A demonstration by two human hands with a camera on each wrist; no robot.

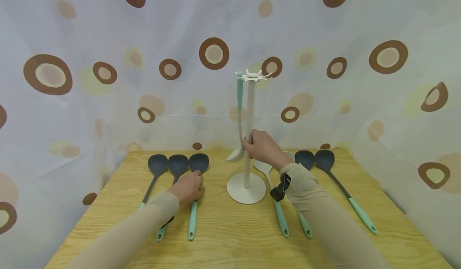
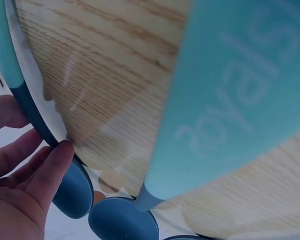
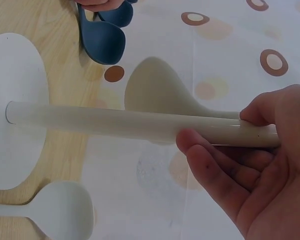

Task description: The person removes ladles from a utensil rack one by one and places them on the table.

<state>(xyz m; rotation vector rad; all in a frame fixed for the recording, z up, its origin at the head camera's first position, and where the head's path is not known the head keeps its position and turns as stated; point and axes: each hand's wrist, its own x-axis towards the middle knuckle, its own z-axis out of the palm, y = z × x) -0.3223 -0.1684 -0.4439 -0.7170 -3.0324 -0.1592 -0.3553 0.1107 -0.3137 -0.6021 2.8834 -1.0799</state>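
My left hand (image 1: 188, 187) grips the neck of a dark ladle (image 1: 199, 162) with a mint handle, the rightmost of three lying at the left. In the left wrist view, the ladle's dark shaft (image 2: 34, 116) passes between thumb and fingers. My right hand (image 1: 263, 147) holds the pole (image 1: 251, 105) of a white utensil stand, its thumb and fingers curled round it. A white ladle (image 1: 240, 101) with a mint handle hangs from the left side of the stand's hooked top (image 1: 253, 76). Its bowl (image 3: 152, 87) is behind the pole in the right wrist view.
Two more dark ladles (image 1: 157, 165) lie left of my left hand. Right of the stand's round base (image 1: 235, 189) lie white utensils (image 1: 264, 167) and dark ladles (image 1: 324, 159), partly hidden by my right arm. The wooden table (image 1: 216, 245) meets a patterned curtain (image 1: 187, 21) behind.
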